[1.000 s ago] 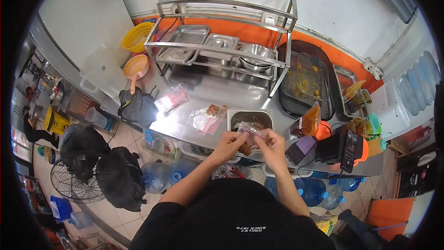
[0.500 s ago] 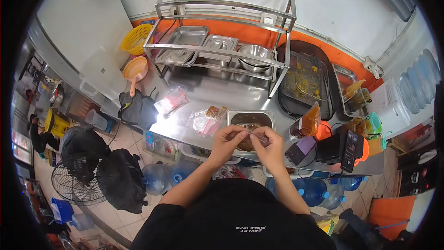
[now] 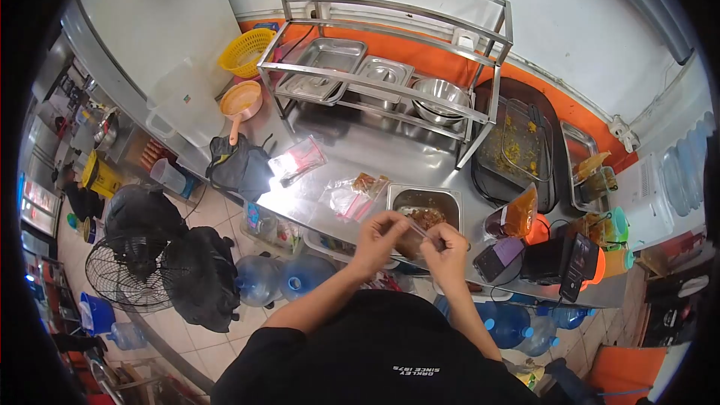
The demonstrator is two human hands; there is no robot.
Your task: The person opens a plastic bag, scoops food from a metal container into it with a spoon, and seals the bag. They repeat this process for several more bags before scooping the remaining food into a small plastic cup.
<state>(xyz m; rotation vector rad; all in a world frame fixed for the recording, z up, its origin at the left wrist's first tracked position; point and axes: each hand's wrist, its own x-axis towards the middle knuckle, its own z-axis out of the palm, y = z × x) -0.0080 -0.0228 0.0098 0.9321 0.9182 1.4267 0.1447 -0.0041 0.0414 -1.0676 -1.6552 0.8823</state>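
Observation:
Below the near edge of a steel pan [image 3: 458, 206] holding brown, chunky food [image 3: 427, 217], my two hands pinch the top of a small clear plastic bag [image 3: 410, 244]. Something brown shows in the bag. My left hand [image 3: 379, 241] has its thumb and fingers closed on one end of the bag's upper edge. At the other end, the fingers of my right hand [image 3: 448, 256] are closed on the same edge. Left of the pan lie flat plastic bags [image 3: 349, 199] and a small filled packet [image 3: 370, 184].
A steel rack [image 3: 390, 81] stands over lidded trays and bowls. To the right are a bag of reddish-brown sauce [image 3: 513, 214], a phone [image 3: 498, 259], a dark tray [image 3: 517, 142] with yellow scraps and a black device [image 3: 551, 257]. A black bag [image 3: 238, 167] lies left; water jugs [image 3: 307, 276] stand below.
My hands have moved slightly apart along the bag's upper edge, and more of the pan's food shows. The whole view has shifted, so the counter appears farther right.

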